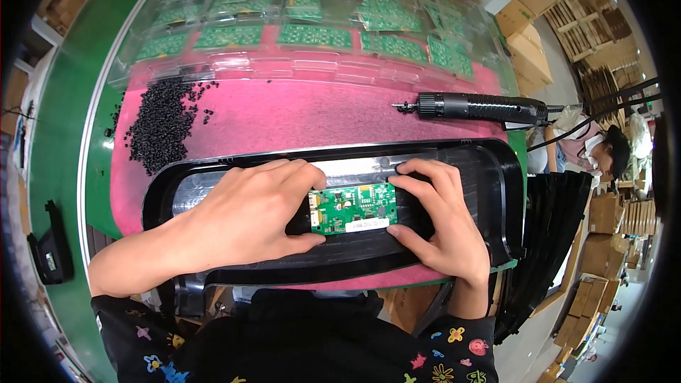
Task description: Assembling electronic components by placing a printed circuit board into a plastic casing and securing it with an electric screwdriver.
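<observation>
Two hands, left hand [248, 216] and right hand [440, 220], fingers pinching a small green circuit board [352, 208] studded with components.

pink mat [305, 117] over green tabletop [67, 142] | heap of small black screws [157, 126] at left | black electric screwdriver [479, 108] lying at right | clear trays of green circuit boards [312, 10] behind | cardboard boxes [528, 50] far right

A green-edged workbench [64, 142] carries a pink mat [312, 117]. On the mat, at the centre toward six o'clock, lies a long black plastic housing [496, 184]; at ten o'clock a heap of small black screws [159, 124]; at twelve o'clock clear trays of green circuit boards [312, 35]; at two o'clock a black electric screwdriver [482, 108]
</observation>
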`<control>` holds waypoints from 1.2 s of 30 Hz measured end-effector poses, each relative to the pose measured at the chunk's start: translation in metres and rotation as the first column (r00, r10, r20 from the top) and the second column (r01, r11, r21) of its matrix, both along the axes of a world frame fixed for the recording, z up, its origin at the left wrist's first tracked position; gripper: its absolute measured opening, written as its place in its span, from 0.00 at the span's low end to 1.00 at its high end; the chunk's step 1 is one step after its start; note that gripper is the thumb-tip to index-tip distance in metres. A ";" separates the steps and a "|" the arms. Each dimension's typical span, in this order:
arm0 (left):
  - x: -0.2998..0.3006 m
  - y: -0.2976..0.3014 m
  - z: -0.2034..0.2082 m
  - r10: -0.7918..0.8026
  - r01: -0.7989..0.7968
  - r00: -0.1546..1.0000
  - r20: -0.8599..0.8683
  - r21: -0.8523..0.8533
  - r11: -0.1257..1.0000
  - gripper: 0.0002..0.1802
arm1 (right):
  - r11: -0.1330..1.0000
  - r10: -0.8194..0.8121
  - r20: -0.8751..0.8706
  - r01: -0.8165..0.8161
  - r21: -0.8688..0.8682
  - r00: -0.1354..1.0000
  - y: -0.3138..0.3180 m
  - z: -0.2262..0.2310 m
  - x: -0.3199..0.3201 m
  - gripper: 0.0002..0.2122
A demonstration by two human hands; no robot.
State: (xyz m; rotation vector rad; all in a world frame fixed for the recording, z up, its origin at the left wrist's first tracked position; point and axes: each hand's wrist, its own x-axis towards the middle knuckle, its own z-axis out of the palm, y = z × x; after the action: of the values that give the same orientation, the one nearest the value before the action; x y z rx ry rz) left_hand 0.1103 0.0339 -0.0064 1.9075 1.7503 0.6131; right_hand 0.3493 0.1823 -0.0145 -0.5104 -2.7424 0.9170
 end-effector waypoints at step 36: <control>-0.017 0.007 0.024 -0.016 0.027 0.997 0.072 -0.155 0.988 0.27 | 0.452 -0.679 -0.648 -0.498 -0.740 0.346 0.025 0.065 -0.072 0.23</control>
State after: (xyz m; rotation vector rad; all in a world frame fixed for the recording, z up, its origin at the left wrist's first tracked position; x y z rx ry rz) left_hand 0.0938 0.0413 0.0177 1.7743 1.6801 0.5137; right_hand 0.2777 0.2073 0.0504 -0.1261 -0.8592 1.8431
